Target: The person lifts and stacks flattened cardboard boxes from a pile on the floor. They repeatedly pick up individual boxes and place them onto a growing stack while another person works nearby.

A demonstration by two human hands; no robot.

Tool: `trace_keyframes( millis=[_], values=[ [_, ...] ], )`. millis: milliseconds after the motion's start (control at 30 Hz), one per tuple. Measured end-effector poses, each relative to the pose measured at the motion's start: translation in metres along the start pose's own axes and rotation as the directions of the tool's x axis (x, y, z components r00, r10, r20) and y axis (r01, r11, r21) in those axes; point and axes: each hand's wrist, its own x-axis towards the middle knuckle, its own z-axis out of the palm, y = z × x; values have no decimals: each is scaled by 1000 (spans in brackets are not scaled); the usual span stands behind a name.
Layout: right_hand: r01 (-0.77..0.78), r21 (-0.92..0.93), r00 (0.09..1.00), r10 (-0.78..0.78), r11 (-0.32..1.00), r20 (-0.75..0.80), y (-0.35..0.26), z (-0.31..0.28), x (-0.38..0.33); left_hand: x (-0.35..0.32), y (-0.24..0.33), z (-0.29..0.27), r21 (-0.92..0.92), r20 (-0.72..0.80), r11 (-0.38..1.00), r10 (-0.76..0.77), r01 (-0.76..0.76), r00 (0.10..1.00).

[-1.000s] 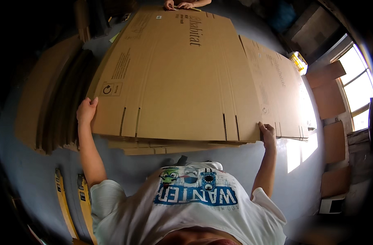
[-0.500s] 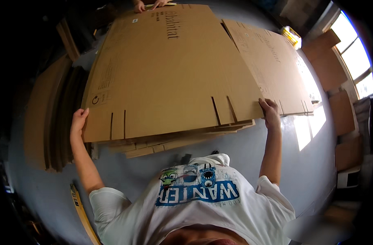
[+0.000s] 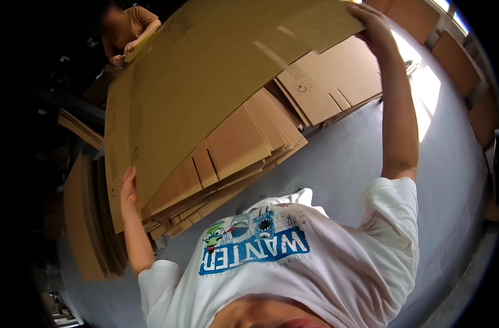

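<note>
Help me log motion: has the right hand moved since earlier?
Yes: the right hand moved upward in view, past the near edge of the right cardboard stack.

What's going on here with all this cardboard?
A person in a white T-shirt is handling a large cardboard sheet. The right hand grips its raised right end; the left hand is against its lower left part. More flat cardboard lies stacked beneath. Another person is at the upper left.

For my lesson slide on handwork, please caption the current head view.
A large cardboard sheet slants over stacked cardboard, right hand gripping its raised edge, left hand at its lower side.
</note>
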Motion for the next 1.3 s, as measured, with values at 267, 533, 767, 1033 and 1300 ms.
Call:
trace_keyframes(
  millis=[267,533,767,1033,1300],
  values=[
    [-293,245,955,296,924,26,124,33,-76,43,-18,465,-379,214,925,60,26,975],
    [-541,141,802,559,829,-212,238,-1,-57,9,-85,588,91,285,985,-169,149,944],
    [-701,-4,661,648,713,-377,361,-37,-79,-51,-81,570,407,630,907,-191,-110,753],
    [-688,-556,718,549,466,-428,314,-27,-101,-52,-2,286,582,271,417,709,-697,651],
    [-137,-675,989,143,725,-47,178,110,-210,-38,-23,-82,885,-409,81,605,459,683]
  ],
)
